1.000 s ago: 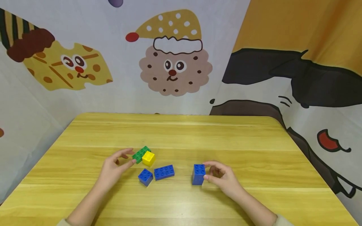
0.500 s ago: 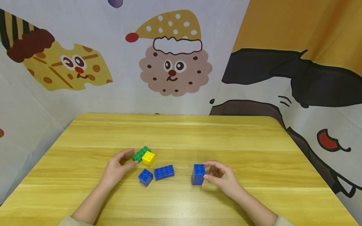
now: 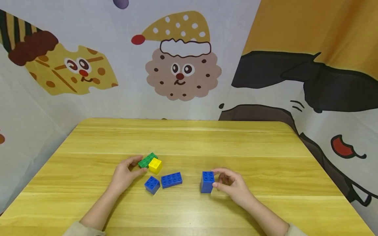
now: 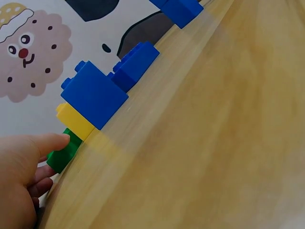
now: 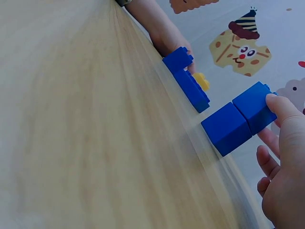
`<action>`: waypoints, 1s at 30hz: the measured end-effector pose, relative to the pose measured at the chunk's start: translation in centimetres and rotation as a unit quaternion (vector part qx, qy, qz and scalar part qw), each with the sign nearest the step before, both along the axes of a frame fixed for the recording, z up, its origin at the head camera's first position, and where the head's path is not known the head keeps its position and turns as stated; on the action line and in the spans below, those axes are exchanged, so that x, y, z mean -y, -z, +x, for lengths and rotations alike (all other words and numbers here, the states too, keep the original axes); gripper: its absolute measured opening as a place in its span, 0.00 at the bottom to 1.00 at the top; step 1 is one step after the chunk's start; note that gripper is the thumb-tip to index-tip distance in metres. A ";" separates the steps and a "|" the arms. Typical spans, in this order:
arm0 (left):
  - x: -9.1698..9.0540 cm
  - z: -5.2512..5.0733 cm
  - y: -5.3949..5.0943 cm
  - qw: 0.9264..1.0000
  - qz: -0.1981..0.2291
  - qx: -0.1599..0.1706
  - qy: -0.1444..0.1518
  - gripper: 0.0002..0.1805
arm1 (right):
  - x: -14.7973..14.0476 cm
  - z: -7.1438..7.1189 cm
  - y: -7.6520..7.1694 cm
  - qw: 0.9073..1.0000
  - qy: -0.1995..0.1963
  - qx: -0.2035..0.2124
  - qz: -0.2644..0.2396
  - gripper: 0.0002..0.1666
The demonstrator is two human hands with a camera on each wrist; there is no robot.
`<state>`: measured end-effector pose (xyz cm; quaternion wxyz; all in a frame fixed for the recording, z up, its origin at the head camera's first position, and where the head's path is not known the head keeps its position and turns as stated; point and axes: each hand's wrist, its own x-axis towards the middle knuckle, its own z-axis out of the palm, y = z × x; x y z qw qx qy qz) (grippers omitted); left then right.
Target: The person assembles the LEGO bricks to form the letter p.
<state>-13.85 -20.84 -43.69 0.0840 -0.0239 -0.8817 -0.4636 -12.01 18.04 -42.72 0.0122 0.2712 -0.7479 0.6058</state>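
My left hand has its thumb and fingers on either side of the long green toy brick, pinching its near end; the thumb covers part of it in the left wrist view. A small yellow brick stands against the green one. My right hand grips the upper of two stacked blue bricks between thumb and fingers. In the right wrist view the lower blue brick of that stack reaches down to the tabletop.
Between the hands lie a square blue brick and a long blue brick, close together on the wooden table. A cloth printed with cartoon figures hangs behind the table's far edge.
My left hand has moved right, and its thumb and fingers have come in around the green brick. The right hand and the blue stack have stayed still.
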 end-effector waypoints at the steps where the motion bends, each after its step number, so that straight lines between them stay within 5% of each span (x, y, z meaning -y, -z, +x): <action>1: 0.0 0.0 0.0 1.000 0.000 0.000 0.000 0.27 | 0.0 0.0 0.0 1.000 0.000 0.000 0.001 0.21; 30: 0.0 0.1 -0.4 0.999 0.034 0.002 -0.022 0.22 | 0.0 -0.1 0.0 1.000 -0.006 0.000 -0.005 0.21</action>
